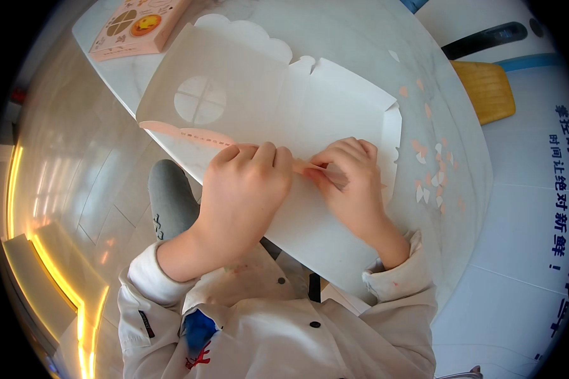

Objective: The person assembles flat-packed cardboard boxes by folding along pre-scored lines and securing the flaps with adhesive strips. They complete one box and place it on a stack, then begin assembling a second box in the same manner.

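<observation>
A large white flat cardboard box blank (253, 95), with a round window cut-out and a scalloped edge, lies on a white marble table (373, 44). A pink flap (189, 134) runs along the blank's near edge. My left hand (246, 189) is closed over that pink flap near its right end. My right hand (348, 180) pinches the same pink edge just beside it, fingertips of both hands almost touching. What lies under the fingers is hidden.
A pink printed card or box (136, 25) lies at the table's far left. Several small pink and white paper scraps (433, 174) are scattered on the table to the right. A yellow chair seat (487, 88) stands beyond the table's right side.
</observation>
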The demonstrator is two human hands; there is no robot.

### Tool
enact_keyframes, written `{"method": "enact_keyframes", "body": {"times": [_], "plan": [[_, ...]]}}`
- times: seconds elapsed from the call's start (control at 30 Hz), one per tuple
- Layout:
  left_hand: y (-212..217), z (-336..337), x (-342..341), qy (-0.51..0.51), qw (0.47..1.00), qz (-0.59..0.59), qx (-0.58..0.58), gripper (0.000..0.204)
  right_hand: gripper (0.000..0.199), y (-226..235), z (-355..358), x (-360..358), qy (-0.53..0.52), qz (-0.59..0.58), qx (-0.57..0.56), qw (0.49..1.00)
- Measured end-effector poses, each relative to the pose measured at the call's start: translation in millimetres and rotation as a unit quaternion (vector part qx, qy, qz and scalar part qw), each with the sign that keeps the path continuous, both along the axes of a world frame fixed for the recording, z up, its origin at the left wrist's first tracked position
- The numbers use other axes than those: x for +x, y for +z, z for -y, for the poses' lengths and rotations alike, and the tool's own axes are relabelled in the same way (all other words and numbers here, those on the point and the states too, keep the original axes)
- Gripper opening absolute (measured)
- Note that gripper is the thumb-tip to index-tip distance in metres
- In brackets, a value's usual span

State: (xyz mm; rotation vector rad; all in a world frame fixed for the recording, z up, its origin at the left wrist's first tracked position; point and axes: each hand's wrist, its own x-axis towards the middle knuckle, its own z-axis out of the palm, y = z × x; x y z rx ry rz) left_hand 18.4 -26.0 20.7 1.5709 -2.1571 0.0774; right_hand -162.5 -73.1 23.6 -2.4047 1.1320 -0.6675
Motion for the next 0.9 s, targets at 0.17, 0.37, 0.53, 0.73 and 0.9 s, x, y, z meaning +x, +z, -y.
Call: {"method": "enact_keyframes", "body": {"times": [0.17, 0.37, 0.53, 0.73, 0.9], "plan": [[-2, 2, -1, -0.013, 0.999, -0.005, -0.035, 0.023, 0.011, 8, 5, -4, 0.013, 0.029, 0.085, 0.996], [3, 7, -3, -0.044, 0.996, 0.042, -0.061, 0.018, 0.013, 7, 12, -3, -0.015, 0.107, 0.139, 0.984], [0, 14, -3, -0.073, 0.989, 0.088, -0.088, 0.014, 0.016, 5, 14, 2, -0.018, 0.102, 0.083, 0.991], [6, 17, -9, -0.124, 0.98, 0.141, -0.059, 0.012, 0.018, -1, 17, 0, 0.001, 0.097, 0.06, 0.993], [13, 18, -9, -0.114, 0.988, 0.098, -0.049, 0.022, 0.013, -2, 17, -4, -0.008, 0.078, 0.044, 0.996]]}}
